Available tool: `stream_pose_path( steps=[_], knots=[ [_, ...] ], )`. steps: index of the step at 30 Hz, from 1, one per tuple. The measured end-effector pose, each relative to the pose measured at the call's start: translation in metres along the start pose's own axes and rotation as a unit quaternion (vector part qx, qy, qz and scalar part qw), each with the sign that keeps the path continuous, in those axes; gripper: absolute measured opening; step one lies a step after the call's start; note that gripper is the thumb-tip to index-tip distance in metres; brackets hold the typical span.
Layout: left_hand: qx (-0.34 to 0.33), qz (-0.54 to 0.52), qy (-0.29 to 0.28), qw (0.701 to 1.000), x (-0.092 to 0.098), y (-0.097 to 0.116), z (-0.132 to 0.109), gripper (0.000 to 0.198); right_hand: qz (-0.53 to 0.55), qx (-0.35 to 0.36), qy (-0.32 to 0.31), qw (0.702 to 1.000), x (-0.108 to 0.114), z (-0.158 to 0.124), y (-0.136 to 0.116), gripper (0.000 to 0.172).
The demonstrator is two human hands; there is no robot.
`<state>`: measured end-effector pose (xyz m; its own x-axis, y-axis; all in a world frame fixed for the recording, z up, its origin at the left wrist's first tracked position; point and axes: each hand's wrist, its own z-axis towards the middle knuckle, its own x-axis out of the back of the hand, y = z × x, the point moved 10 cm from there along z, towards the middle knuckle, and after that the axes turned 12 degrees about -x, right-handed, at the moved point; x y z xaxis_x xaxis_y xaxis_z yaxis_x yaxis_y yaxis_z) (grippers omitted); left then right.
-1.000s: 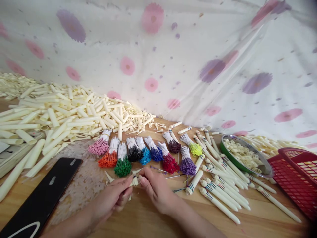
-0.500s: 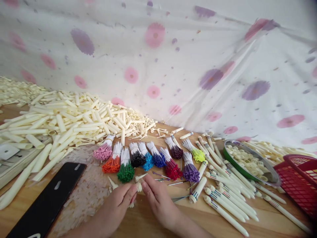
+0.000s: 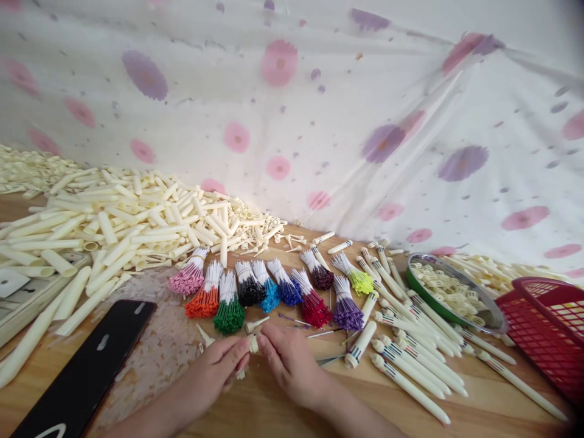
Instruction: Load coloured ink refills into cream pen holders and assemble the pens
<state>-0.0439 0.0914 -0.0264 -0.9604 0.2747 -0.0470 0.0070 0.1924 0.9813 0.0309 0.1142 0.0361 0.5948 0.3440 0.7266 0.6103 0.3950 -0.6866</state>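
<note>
My left hand (image 3: 221, 365) and my right hand (image 3: 289, 365) meet at the lower middle. Between their fingertips is a small cream plastic part (image 3: 253, 344), pinched from both sides; much of it is covered by the fingers. Just beyond it another cream piece (image 3: 255, 325) lies on the wood. Bundles of white-stemmed refills with coloured ends stand behind the hands, among them green (image 3: 229, 310), orange (image 3: 202, 299), crimson (image 3: 314, 307) and purple (image 3: 347, 313). Several cream multicolour pens (image 3: 410, 389) lie to the right.
A large heap of cream tubes (image 3: 137, 225) covers the back left. At the left front are a black phone-like slab (image 3: 86, 371) and scattered clear slips (image 3: 150, 347). A green-sided bowl (image 3: 413, 280) of cream parts and a red basket (image 3: 538, 328) stand right. Tweezers (image 3: 331, 359) lie beside my right hand.
The whole view has shifted slightly, so the table items sit a little further left. Both hands still pinch the small part, with slightly more of it showing between the fingertips.
</note>
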Motion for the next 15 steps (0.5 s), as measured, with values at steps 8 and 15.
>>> stream_pose_path(
  steps=[8, 15],
  knots=[
    [-0.121, 0.270, 0.043, 0.954, 0.008, 0.025, -0.005, 0.037, 0.108, -0.071, -0.002, 0.992, -0.003, 0.000, 0.011, 0.033],
    [-0.161, 0.431, 0.025, 0.887, 0.027, 0.078, 0.013, 0.034, -0.036, -0.069, -0.081, 0.994, 0.000, 0.005, 0.024, 0.036]
  ],
)
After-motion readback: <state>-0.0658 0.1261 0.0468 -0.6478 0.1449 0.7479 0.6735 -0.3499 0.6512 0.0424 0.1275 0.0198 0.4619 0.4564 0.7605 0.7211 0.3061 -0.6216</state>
